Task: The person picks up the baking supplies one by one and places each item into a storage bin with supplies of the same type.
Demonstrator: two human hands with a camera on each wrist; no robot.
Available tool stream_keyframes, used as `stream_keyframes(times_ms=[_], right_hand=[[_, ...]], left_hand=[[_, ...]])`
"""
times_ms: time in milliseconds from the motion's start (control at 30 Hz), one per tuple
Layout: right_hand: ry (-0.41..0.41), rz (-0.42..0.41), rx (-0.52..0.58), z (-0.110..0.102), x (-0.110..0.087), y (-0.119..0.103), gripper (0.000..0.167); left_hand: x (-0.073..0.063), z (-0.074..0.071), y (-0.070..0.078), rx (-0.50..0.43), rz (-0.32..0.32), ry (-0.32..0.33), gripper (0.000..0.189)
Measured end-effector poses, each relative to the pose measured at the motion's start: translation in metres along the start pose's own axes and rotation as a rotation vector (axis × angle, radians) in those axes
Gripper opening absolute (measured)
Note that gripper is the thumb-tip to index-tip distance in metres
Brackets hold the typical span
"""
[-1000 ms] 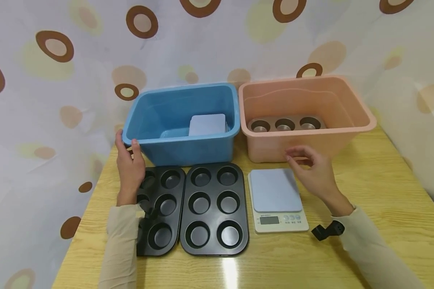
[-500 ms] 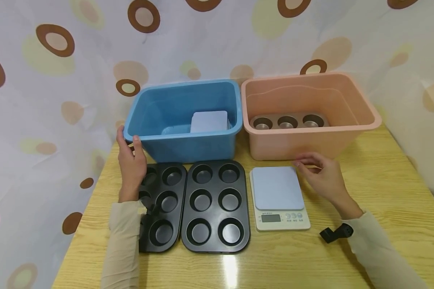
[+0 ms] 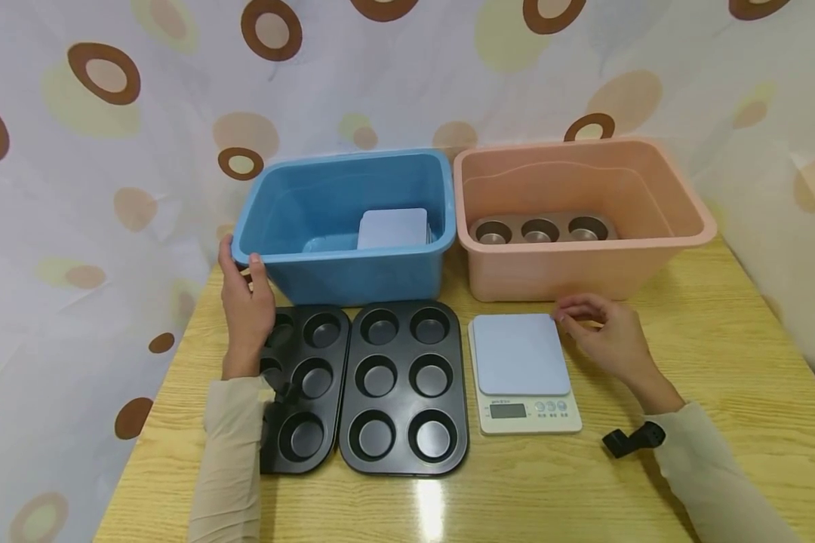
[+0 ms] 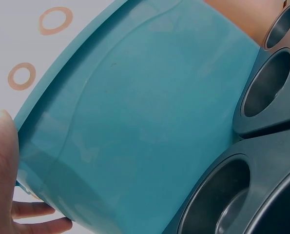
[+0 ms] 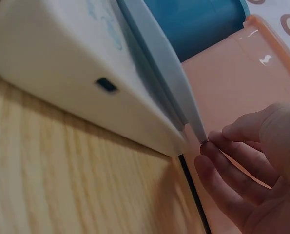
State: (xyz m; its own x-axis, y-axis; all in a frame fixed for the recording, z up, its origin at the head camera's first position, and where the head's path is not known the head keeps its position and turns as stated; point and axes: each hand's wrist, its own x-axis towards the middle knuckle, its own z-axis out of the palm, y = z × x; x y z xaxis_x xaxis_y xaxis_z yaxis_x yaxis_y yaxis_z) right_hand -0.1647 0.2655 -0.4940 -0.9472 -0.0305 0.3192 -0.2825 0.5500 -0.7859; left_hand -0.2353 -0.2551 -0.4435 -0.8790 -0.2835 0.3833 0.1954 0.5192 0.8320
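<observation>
Table (image 3: 530,483) bears a blue tub (image 3: 339,280) and a peach tub (image 3: 543,275), with a digital kitchen scale (image 3: 519,354) before the latter. The left hand (image 3: 247,317) grips the blue tub's corner; the right hand (image 3: 607,335), fingers bent, touches the scale's corner, whether pinching I cannot tell. Positioning seems underway, calling next for a light touch.

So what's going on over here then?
A person's left hand grips the near left corner of a blue bin, and the right hand has its fingertips at the far right corner of a kitchen scale. Two dark muffin pans lie side by side left of it. A brown muffin pan sits in the peach bin, and flat white pieces lie in the blue one.
</observation>
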Motion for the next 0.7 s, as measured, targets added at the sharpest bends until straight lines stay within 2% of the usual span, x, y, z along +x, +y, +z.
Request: stream_keyframes(times_ms=[267,400,500,700], right_hand=[[-0.029,0.032,-0.017,0.001,-0.004,-0.001,0.017],[-0.052,0.085,-0.046,-0.003,-0.007,-0.001,0.015],[-0.065,0.123,-0.052,-0.001,-0.008,-0.003,0.015],[-0.126,0.184,-0.028,0.001,-0.015,0.0,0.023]], left_hand=[[0.0,0.0,0.001,0.009,-0.011,-0.003,0.065],[-0.001,0.003,0.002,-0.004,-0.004,0.006,0.063],[0.001,0.001,0.001,0.001,0.001,0.0,0.063],[0.001,-0.001,0.0,0.0,-0.01,-0.002,0.063]])
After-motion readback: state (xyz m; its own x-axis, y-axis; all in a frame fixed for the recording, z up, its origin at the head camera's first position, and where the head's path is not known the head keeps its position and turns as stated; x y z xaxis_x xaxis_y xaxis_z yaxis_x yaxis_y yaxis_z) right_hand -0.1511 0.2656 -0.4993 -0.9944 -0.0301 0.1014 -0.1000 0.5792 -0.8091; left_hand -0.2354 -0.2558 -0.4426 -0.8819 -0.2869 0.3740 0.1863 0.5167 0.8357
